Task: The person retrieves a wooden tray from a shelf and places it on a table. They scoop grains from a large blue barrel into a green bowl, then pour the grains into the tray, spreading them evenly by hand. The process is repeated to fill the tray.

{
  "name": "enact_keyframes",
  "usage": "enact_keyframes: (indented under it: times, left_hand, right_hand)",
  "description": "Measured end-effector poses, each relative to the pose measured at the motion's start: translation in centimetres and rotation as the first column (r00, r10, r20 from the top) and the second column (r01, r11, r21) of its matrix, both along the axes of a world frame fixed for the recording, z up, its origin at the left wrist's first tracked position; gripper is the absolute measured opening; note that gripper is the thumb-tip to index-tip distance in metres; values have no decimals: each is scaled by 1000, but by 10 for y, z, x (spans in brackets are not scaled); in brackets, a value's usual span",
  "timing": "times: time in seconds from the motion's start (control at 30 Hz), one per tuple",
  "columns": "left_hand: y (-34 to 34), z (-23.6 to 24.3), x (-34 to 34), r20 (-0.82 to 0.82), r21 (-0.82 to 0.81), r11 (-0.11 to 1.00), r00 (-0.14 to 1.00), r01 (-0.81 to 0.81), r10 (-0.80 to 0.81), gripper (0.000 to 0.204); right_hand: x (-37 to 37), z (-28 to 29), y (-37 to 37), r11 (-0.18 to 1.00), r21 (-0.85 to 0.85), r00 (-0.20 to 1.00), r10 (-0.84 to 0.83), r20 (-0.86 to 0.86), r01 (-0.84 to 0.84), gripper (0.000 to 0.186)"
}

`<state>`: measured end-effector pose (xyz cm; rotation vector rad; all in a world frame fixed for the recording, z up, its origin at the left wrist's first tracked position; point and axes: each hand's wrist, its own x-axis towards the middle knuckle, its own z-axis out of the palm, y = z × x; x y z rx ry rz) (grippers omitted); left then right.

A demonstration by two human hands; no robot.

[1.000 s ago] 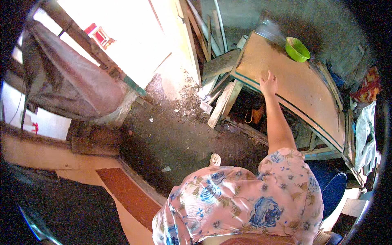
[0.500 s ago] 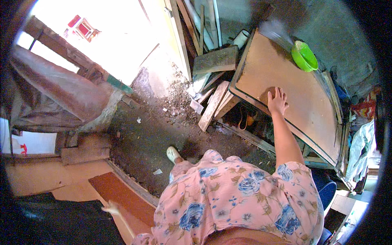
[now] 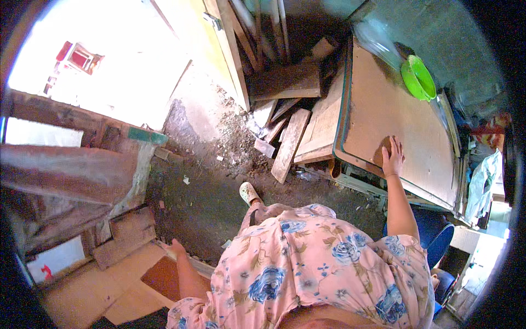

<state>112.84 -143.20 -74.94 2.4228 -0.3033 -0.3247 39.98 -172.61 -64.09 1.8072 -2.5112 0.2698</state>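
My right hand point(image 3: 393, 157) rests flat, fingers spread, on the brown top of a table point(image 3: 383, 104) with a dark green edge, near its front rim. It holds nothing. My left hand point(image 3: 176, 247) hangs low at my left side, above the edge of a raised tan floor slab point(image 3: 137, 274); its fingers look loosely apart and nothing is in it. A bright green bowl point(image 3: 417, 77) stands at the far end of the table. My foot in a pale sandal point(image 3: 248, 193) stands on the dirt floor.
Loose wooden planks point(image 3: 290, 143) and rubble lie on the dirt floor by the table's left side. A bright doorway point(image 3: 120, 60) opens at the upper left, with a wooden bench or beam point(image 3: 66, 170) at the left. A blue chair point(image 3: 438, 241) sits at my right.
The view has swung and I have stepped closer to the table. My right hand has stayed flat on the tabletop; my left hand has come into view at my side.
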Motion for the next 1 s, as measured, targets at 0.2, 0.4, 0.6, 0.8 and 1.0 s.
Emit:
enact_keyframes:
  times: [0.2, 0.4, 0.6, 0.8, 1.0]
  left_hand:
    - [-76, -49, 49, -44, 170, 951, 966, 258, -254, 69]
    - [-154, -16, 47, -108, 279, 869, 913, 408, -394, 65]
    - [-167, -22, 40, -264, 229, 857, 876, 463, -403, 66]
    - [-189, -8, 23, -345, 246, 806, 826, 538, -446, 67]
    - [-200, -20, 20, -364, 256, 814, 832, 521, -418, 67]
  right_hand:
    - [-1, -2, -5, 996, -74, 995, 60, 83, -54, 48]
    - [6, 2, -6, 998, -50, 997, 43, 62, -40, 49]
    - [17, 18, -6, 1000, -8, 998, 12, 57, -12, 49]
    - [11, 15, -3, 999, -34, 996, 43, 84, -40, 51]
    - [14, 19, -3, 999, -18, 997, 35, 64, -34, 50]
